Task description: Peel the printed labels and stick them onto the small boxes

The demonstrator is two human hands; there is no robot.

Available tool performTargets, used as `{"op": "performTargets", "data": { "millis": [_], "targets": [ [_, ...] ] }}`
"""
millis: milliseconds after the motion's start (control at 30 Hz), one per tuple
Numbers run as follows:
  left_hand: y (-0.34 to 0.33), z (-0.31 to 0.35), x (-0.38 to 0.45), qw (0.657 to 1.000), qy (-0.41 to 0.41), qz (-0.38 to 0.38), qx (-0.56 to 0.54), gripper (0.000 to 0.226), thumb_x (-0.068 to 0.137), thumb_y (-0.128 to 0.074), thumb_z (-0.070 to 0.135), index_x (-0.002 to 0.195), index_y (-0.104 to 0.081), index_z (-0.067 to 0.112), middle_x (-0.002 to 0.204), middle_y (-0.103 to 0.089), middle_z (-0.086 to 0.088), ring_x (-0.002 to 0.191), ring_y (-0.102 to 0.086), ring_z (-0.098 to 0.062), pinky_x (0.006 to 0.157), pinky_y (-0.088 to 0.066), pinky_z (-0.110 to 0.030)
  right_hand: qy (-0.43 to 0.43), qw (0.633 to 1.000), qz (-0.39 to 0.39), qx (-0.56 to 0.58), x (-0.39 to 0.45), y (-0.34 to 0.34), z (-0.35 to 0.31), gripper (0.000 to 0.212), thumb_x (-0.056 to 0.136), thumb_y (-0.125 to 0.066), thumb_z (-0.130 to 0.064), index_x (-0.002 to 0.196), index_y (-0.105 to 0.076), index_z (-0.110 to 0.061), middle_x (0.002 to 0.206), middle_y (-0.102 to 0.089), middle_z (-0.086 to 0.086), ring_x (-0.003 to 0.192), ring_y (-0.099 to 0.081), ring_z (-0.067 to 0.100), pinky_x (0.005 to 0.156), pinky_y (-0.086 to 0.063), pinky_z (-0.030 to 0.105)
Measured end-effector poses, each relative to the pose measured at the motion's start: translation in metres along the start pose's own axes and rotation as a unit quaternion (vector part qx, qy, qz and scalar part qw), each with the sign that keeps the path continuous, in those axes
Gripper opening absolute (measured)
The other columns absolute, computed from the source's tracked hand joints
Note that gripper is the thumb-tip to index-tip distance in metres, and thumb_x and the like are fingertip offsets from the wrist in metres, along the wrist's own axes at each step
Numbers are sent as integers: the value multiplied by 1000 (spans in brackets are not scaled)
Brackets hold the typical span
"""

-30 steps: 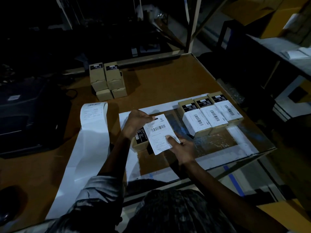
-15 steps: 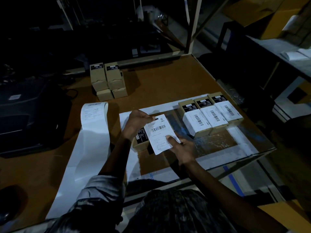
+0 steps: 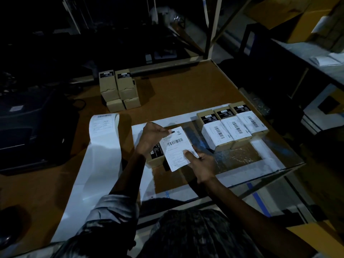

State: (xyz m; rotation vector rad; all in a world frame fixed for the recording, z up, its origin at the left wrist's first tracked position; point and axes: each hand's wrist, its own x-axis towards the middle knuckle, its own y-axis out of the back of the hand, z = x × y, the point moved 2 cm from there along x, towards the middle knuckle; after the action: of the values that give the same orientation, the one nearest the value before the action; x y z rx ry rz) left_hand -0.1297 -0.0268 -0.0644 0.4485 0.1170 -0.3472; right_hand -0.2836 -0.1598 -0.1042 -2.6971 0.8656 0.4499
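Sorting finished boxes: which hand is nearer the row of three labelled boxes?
Right. The right hand holds the label's near corner, just left of the row; the left hand pinches its far edge, farther left.

Dim room, brown worktable (image 3: 186, 86)

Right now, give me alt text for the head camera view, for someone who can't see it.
Both hands hold a white label over a small box on a brown table, left hand pinching its top, right hand its bottom corner. Three labelled boxes sit right; a paper strip trails left.
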Motion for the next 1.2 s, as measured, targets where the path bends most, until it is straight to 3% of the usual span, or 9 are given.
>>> {"op": "performTargets", "data": {
  "millis": [167,267,533,633,733,900,1067,1133,1200],
  "targets": [
    [0,2,-5,999,-34,-23,24,20,76,-87,27,87,-81,11,76,-76,6,66,-70,-8,55,-44,-14,11,1000,1,-14,-2,-1,-1,21,89,-74,-5,110,-73,-5,98,-76,8,75,-75,7,70,-62,25],
    [-1,2,-4,998,-42,-6,50,22,75,-87,29,85,-81,10,74,-75,6,62,-67,-4,50,-38,-11,2,999,20,-50,-1,0,1,18,87,-78,-12,104,-75,-6,101,-77,10,83,-76,16,79,-62,36],
    [-5,-7,-10,991,-39,38,122,41,73,-82,54,95,-77,19,97,-76,4,80,-70,-11,66,-52,-31,43,972,-4,-231,2,9,-9,15,88,-77,-31,92,-74,-16,98,-79,2,84,-75,9,75,-63,34],
    [-2,-7,-19,986,-16,75,148,77,67,-75,71,127,-61,25,126,-68,3,106,-66,-17,87,-56,-42,49,962,-4,-268,6,10,-14,21,88,-77,-33,94,-74,-13,97,-78,1,81,-74,9,72,-63,35],
    [6,-12,-24,983,-8,96,154,99,60,-65,85,136,-46,26,124,-69,0,108,-66,-20,90,-55,-51,42,955,-6,-294,7,9,-17,19,87,-77,-34,91,-70,-18,97,-78,1,81,-73,9,74,-64,40],
    [10,-19,-37,980,-14,140,138,68,86,-68,56,138,-45,18,105,-74,-3,93,-69,-17,70,-51,-28,41,916,-23,-398,6,12,-29,37,86,-73,-52,87,-68,-16,86,-73,0,71,-66,9,70,-62,37],
    [8,-25,-45,983,-53,147,96,42,101,-56,33,138,-46,14,112,-72,-6,84,-64,-9,54,-43,-5,148,785,30,-601,-11,13,-57,55,89,-63,-62,87,-67,-7,72,-58,4,67,-58,19,58,-41,25],
    [7,-27,-46,978,-57,164,113,34,104,-49,28,136,-49,14,115,-70,-4,87,-63,-8,58,-42,-6,195,760,47,-617,-15,8,-63,54,92,-62,-57,110,-66,-6,88,-65,7,84,-61,23,68,-49,30],
    [8,-28,-45,977,-51,177,110,29,106,-43,24,133,-51,14,117,-68,-6,95,-68,-16,68,-51,-15,254,736,29,-627,-16,-4,-62,65,92,-59,-59,140,-48,-16,133,-58,13,120,-49,32,92,-50,44]
  ]
}}
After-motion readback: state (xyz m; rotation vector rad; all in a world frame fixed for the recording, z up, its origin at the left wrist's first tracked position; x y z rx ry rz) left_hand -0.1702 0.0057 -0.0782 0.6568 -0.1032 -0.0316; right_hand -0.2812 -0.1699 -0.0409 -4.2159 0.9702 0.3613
